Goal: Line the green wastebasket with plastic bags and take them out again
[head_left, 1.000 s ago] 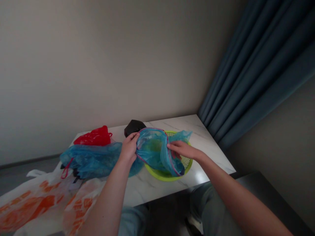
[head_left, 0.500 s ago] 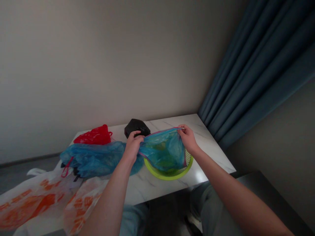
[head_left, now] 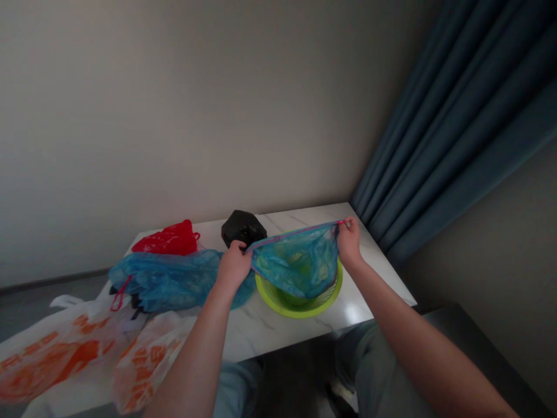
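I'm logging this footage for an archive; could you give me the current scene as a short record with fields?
Held: translucent blue bag, stretched over green basket
Left hand: grips bag's edge
Right hand: grips opposite end
Beyond left hand: black bundle
Farther left: red bag, blue plastic heap, orange-printed white bags
Surface: marbled tabletop
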Action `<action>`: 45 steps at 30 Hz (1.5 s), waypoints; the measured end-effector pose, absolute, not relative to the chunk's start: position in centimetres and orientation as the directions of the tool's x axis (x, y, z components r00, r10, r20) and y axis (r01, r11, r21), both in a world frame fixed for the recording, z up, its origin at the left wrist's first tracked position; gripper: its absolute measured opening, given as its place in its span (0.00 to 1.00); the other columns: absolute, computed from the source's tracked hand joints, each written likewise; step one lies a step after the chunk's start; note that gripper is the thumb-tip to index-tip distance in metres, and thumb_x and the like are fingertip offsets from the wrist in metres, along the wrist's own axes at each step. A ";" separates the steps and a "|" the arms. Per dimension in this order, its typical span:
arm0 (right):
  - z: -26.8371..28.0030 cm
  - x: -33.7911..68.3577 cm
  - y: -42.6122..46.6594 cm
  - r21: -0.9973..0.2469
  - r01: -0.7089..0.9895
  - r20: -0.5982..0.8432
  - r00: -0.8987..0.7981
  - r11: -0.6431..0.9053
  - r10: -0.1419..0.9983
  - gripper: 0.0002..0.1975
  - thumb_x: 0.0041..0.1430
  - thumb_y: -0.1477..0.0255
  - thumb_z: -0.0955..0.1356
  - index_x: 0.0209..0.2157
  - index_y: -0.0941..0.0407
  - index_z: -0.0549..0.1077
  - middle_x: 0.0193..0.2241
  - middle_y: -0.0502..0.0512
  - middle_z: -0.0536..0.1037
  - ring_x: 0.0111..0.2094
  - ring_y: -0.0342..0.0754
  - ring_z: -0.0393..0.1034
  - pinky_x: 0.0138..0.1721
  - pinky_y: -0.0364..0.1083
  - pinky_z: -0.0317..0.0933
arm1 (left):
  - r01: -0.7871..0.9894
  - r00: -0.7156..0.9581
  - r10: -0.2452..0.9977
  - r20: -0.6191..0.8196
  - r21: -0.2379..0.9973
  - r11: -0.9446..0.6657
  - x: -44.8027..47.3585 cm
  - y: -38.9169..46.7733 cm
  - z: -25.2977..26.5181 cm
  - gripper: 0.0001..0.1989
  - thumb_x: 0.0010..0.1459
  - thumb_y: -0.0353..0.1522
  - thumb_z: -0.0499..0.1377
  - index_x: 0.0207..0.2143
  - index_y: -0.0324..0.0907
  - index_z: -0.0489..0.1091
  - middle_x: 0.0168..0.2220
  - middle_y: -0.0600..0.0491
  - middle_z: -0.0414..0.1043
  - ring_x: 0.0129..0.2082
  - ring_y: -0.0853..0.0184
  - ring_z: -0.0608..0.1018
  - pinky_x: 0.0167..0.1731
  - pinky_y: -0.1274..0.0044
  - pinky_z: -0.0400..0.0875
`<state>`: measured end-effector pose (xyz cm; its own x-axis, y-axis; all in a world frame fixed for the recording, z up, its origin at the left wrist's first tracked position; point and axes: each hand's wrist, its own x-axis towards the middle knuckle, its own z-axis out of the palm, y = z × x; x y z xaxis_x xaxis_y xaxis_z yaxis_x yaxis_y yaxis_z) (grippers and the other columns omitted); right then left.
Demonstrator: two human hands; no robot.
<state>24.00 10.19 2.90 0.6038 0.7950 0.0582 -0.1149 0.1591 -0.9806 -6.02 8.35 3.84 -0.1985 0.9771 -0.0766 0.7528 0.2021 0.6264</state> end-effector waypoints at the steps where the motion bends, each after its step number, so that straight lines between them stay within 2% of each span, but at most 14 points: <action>1: 2.8 24.4 10.3 -0.980 -0.129 0.037 0.634 0.154 0.773 0.07 0.51 0.73 0.63 0.34 0.51 0.60 0.19 0.40 0.61 0.19 0.43 0.58 0.22 0.41 0.50 | 0.719 -0.200 0.976 -0.091 0.663 0.210 -6.1 8.4 3.8 0.11 0.57 0.35 0.59 0.41 0.39 0.73 0.38 0.42 0.78 0.40 0.54 0.79 0.37 0.72 0.67; 5: 2.5 26.1 10.8 -0.988 -0.121 -0.041 0.791 0.092 0.610 0.06 0.49 0.77 0.63 0.30 0.53 0.63 0.22 0.42 0.63 0.23 0.42 0.59 0.25 0.40 0.53 | 0.350 -0.092 0.949 -0.301 0.883 0.314 -6.3 8.0 4.0 0.12 0.53 0.40 0.63 0.32 0.40 0.74 0.30 0.48 0.77 0.28 0.63 0.77 0.27 0.76 0.65; 8: 2.3 27.1 11.0 -0.988 -0.149 -0.103 0.849 0.048 0.518 0.08 0.47 0.79 0.64 0.26 0.53 0.61 0.22 0.42 0.62 0.24 0.41 0.58 0.25 0.40 0.53 | 0.026 0.049 0.910 -0.411 0.912 0.410 -6.3 7.6 4.7 0.13 0.47 0.37 0.69 0.33 0.40 0.74 0.28 0.52 0.75 0.24 0.69 0.74 0.24 0.78 0.65; 11: 2.3 27.5 11.1 -0.983 -0.178 -0.130 0.850 0.046 0.510 0.09 0.47 0.78 0.65 0.24 0.52 0.58 0.19 0.41 0.58 0.22 0.40 0.55 0.23 0.39 0.53 | -0.160 0.123 0.912 -0.392 0.899 0.408 -6.1 7.4 5.7 0.17 0.44 0.29 0.70 0.39 0.39 0.74 0.32 0.51 0.77 0.27 0.69 0.77 0.28 0.78 0.70; 14: 2.5 27.5 11.1 -0.976 -0.209 -0.145 0.841 0.065 0.521 0.10 0.46 0.77 0.66 0.25 0.52 0.58 0.19 0.40 0.59 0.21 0.39 0.56 0.22 0.39 0.56 | -0.234 0.155 0.921 -0.358 0.892 0.386 -6.1 7.4 6.4 0.24 0.42 0.22 0.68 0.45 0.39 0.73 0.39 0.49 0.78 0.35 0.67 0.79 0.37 0.76 0.74; 17: 2.9 27.3 10.9 -0.970 -0.219 -0.133 0.835 0.101 0.534 0.08 0.45 0.77 0.67 0.28 0.53 0.62 0.22 0.40 0.65 0.21 0.39 0.60 0.23 0.39 0.58 | -0.139 0.198 0.906 -0.375 0.904 0.405 -6.3 7.2 6.1 0.30 0.40 0.22 0.69 0.49 0.39 0.71 0.41 0.47 0.78 0.39 0.64 0.79 0.41 0.74 0.73; 20: 3.4 27.0 10.5 -0.969 -0.206 -0.090 0.806 0.134 0.585 0.04 0.47 0.75 0.65 0.28 0.54 0.68 0.22 0.43 0.68 0.21 0.40 0.61 0.22 0.40 0.58 | 0.118 0.181 0.898 -0.401 0.915 0.385 -6.9 6.8 5.1 0.29 0.38 0.27 0.71 0.47 0.39 0.72 0.34 0.51 0.77 0.33 0.64 0.78 0.34 0.75 0.70; 26: 3.8 26.4 10.2 -0.989 -0.145 -0.075 0.703 0.040 0.707 0.04 0.47 0.72 0.67 0.22 0.55 0.70 0.15 0.43 0.65 0.18 0.42 0.60 0.22 0.42 0.55 | 0.537 0.096 0.919 -0.383 0.797 0.276 -7.4 6.4 3.5 0.10 0.42 0.38 0.67 0.23 0.42 0.74 0.21 0.54 0.70 0.24 0.65 0.71 0.25 0.76 0.60; 29: 3.4 26.1 10.2 -0.999 -0.047 -0.027 0.665 0.006 0.746 0.06 0.48 0.70 0.68 0.21 0.55 0.72 0.15 0.44 0.67 0.19 0.42 0.61 0.23 0.43 0.56 | 0.587 0.028 0.963 -0.267 0.785 0.200 -7.2 6.8 3.5 0.08 0.44 0.37 0.64 0.19 0.43 0.71 0.20 0.53 0.70 0.23 0.64 0.71 0.26 0.75 0.60; 32: 3.1 25.9 10.1 -1.000 0.007 0.007 0.601 0.003 0.800 0.07 0.49 0.68 0.69 0.22 0.56 0.74 0.17 0.46 0.70 0.22 0.44 0.63 0.25 0.43 0.56 | 0.563 -0.008 0.983 -0.182 0.812 0.155 -6.6 7.2 3.9 0.05 0.45 0.35 0.64 0.25 0.44 0.73 0.24 0.52 0.74 0.27 0.62 0.74 0.30 0.75 0.63; 36: 2.8 25.7 10.0 -0.998 0.059 0.060 0.536 0.033 0.842 0.08 0.48 0.67 0.68 0.24 0.58 0.77 0.19 0.47 0.73 0.24 0.44 0.63 0.26 0.42 0.55 | 0.560 0.100 0.991 -0.094 0.828 0.022 -5.6 6.9 4.4 0.12 0.51 0.41 0.62 0.34 0.43 0.76 0.32 0.49 0.76 0.34 0.60 0.76 0.35 0.73 0.66; 40: 3.0 25.3 10.0 -0.999 0.013 0.036 0.551 0.035 0.834 0.09 0.47 0.66 0.70 0.22 0.57 0.74 0.18 0.46 0.70 0.22 0.42 0.61 0.25 0.42 0.55 | 0.748 0.238 0.971 0.007 0.637 -0.188 -5.0 6.4 4.1 0.13 0.47 0.38 0.67 0.35 0.43 0.75 0.35 0.49 0.72 0.36 0.59 0.75 0.37 0.72 0.66; 43: 3.6 24.9 10.0 -0.987 -0.150 -0.033 0.555 0.061 0.831 0.08 0.46 0.67 0.71 0.22 0.56 0.71 0.18 0.45 0.70 0.21 0.42 0.62 0.24 0.42 0.56 | 0.843 0.298 0.954 0.021 0.463 -0.274 -4.6 6.5 3.9 0.03 0.51 0.32 0.63 0.28 0.44 0.71 0.34 0.48 0.71 0.36 0.59 0.75 0.39 0.72 0.65; 45: 4.0 24.9 10.0 -0.955 -0.280 -0.081 0.552 0.093 0.830 0.06 0.46 0.69 0.71 0.24 0.56 0.71 0.19 0.45 0.71 0.22 0.42 0.64 0.24 0.42 0.59 | 0.863 0.262 0.965 0.033 0.440 -0.249 -4.5 6.7 4.0 0.03 0.56 0.31 0.58 0.29 0.44 0.70 0.33 0.47 0.72 0.36 0.58 0.76 0.38 0.72 0.64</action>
<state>24.91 9.98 3.97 0.5518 0.8301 -0.0809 -0.2805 0.0933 -0.9553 -4.50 6.67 3.97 0.2619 0.9646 0.0326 0.8629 -0.2491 0.4397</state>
